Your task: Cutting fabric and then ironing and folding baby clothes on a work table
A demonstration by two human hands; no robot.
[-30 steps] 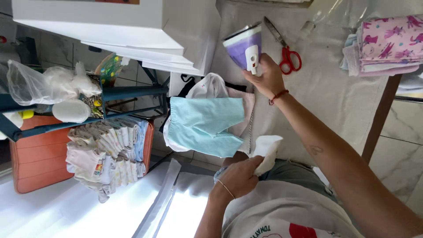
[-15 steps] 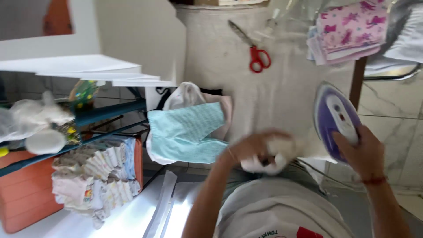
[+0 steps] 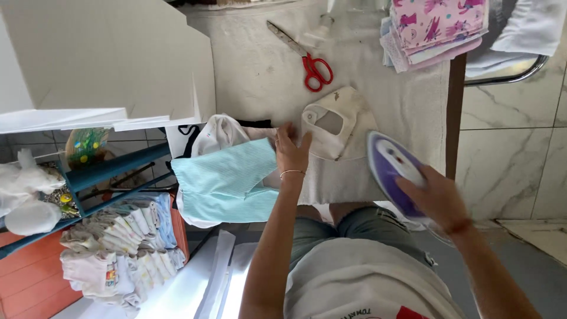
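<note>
Left hand (image 3: 292,150) spread flat, pressing a white bib (image 3: 342,127) near the ironing table (image 3: 254,65) edge. Right hand (image 3: 434,198) gripping a purple iron (image 3: 390,168). Folded baby clothes (image 3: 118,248) stacked in an orange crate (image 3: 29,277).

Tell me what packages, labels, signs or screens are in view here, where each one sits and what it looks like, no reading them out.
Large white box: upper left, beside the ironing surface, plain rectangular panels.
Clear bag: on the blue shelf at left, rounded, with green, yellow and orange print.
Shirt print: bottom edge, on the person's grey shirt, dark lettering beside a red patch.
No signs or screens.

Grey shirt, denim shorts, seemingly 2 wrist bracelets.
</note>
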